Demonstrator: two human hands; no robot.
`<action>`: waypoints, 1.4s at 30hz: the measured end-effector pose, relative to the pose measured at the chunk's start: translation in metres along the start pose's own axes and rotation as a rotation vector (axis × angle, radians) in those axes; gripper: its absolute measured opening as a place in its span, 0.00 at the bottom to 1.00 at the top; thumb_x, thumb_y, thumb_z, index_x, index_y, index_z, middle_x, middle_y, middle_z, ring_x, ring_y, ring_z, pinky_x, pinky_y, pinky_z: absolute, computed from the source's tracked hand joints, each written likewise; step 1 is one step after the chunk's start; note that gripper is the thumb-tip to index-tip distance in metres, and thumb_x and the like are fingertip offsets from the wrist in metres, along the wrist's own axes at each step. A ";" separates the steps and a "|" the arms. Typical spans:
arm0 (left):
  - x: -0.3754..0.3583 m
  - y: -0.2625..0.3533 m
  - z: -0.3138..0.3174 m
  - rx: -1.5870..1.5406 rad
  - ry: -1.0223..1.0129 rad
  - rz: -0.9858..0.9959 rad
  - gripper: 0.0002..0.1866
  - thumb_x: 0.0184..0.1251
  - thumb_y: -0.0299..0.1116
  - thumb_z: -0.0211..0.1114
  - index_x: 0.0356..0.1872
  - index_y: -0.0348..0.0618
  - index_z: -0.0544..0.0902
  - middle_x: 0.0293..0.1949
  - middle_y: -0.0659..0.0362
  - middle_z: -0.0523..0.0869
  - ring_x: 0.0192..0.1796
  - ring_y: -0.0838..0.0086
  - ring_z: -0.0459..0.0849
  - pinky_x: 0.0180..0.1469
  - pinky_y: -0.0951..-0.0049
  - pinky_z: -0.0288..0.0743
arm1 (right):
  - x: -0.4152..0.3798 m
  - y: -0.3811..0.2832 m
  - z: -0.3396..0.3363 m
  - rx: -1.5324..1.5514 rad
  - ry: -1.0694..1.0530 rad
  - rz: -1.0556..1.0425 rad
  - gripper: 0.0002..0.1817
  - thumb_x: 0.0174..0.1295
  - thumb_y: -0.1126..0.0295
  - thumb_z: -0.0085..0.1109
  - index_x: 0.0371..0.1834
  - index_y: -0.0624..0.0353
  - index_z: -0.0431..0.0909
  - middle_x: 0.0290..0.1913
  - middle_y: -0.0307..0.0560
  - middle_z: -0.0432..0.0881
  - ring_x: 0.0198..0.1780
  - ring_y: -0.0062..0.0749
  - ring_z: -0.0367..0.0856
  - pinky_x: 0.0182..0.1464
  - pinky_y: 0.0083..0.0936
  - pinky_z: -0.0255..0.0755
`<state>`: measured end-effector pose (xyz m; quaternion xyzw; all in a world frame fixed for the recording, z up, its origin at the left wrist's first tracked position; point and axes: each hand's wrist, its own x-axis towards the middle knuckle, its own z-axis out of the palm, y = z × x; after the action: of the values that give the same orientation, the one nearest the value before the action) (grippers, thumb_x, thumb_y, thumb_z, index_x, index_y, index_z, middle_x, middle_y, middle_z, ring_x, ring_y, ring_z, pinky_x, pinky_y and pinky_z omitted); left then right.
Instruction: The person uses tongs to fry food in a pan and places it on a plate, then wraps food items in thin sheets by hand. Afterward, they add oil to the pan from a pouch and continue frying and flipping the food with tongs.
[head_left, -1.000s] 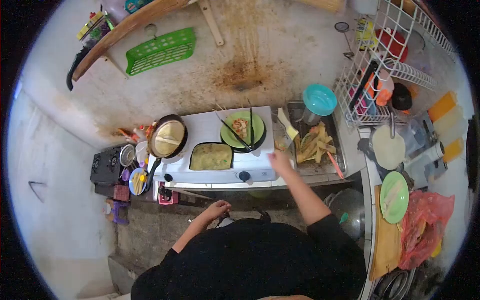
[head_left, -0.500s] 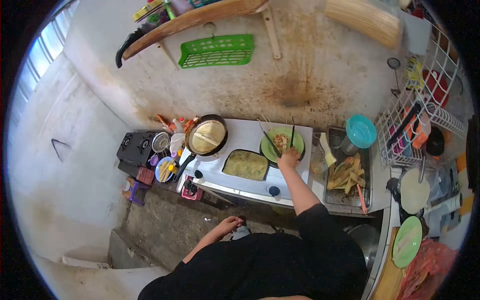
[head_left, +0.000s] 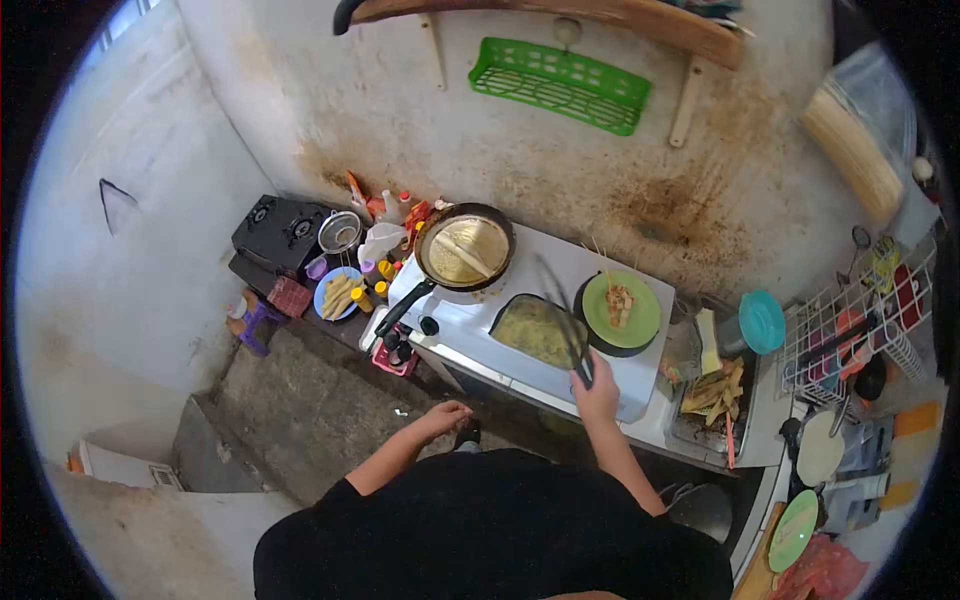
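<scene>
My right hand [head_left: 598, 388] grips dark tongs [head_left: 574, 335], smeared by motion, above the front of the white stove [head_left: 470, 335]. Under the tongs is a dark-rimmed rectangular panel [head_left: 535, 331] with a greenish-yellow surface. Just beyond, a green plate [head_left: 645, 312] carries reddish-brown food [head_left: 619, 306] with thin sticks beside it. On the stove's left side, a black frying pan [head_left: 405, 308] contains a pale, flat round food with a rolled strip [head_left: 466, 256] across it. My left hand [head_left: 442, 418] hangs in front of my body, fingers curled together, with nothing visible in them.
Left of the stove are a blue plate of pale rolls [head_left: 341, 294], several bottles, a strainer [head_left: 340, 232] and a black two-burner cooker [head_left: 275, 228]. At right are a metal tray of yellowish peels [head_left: 715, 392], a turquoise bowl [head_left: 762, 322] and a white dish rack [head_left: 850, 340].
My right hand has drawn back from the green plate with the tongs, toward the stove's front and left. The food stays on the plate. The whole view has shifted and turned.
</scene>
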<state>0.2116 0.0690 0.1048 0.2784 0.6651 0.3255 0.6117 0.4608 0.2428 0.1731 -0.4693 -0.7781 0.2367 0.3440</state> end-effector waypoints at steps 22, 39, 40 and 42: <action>0.026 -0.043 -0.185 0.005 0.043 0.103 0.15 0.61 0.42 0.52 0.39 0.40 0.74 0.30 0.62 0.76 0.26 0.79 0.73 0.28 0.77 0.69 | 0.141 -0.098 0.164 -0.380 -0.453 0.125 0.24 0.45 0.60 0.60 0.44 0.63 0.72 0.35 0.50 0.78 0.37 0.45 0.78 0.37 0.31 0.71; 0.030 -0.052 -0.203 -0.033 0.076 0.107 0.14 0.59 0.40 0.53 0.38 0.41 0.74 0.28 0.63 0.75 0.26 0.78 0.72 0.28 0.77 0.67 | 0.150 -0.101 0.147 0.376 -0.535 0.784 0.13 0.50 0.60 0.60 0.24 0.60 0.73 0.18 0.34 0.64 0.15 0.18 0.57 0.14 0.17 0.48; 0.031 -0.053 -0.203 -0.040 0.083 0.121 0.13 0.59 0.40 0.53 0.38 0.41 0.74 0.28 0.63 0.75 0.26 0.79 0.72 0.28 0.77 0.67 | 0.150 -0.103 0.149 0.396 -0.536 0.799 0.13 0.50 0.61 0.60 0.24 0.60 0.73 0.18 0.34 0.64 0.15 0.17 0.57 0.14 0.17 0.48; 0.027 -0.048 -0.204 -0.060 0.072 0.109 0.13 0.59 0.40 0.53 0.38 0.41 0.74 0.28 0.63 0.74 0.26 0.79 0.71 0.28 0.77 0.67 | 0.150 -0.104 0.151 0.442 -0.529 0.811 0.13 0.50 0.61 0.60 0.24 0.59 0.73 0.17 0.34 0.63 0.15 0.17 0.57 0.14 0.16 0.48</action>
<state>0.0075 0.0408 0.0584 0.2841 0.6604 0.3878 0.5768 0.2386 0.3235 0.1941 -0.5731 -0.5260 0.6191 0.1075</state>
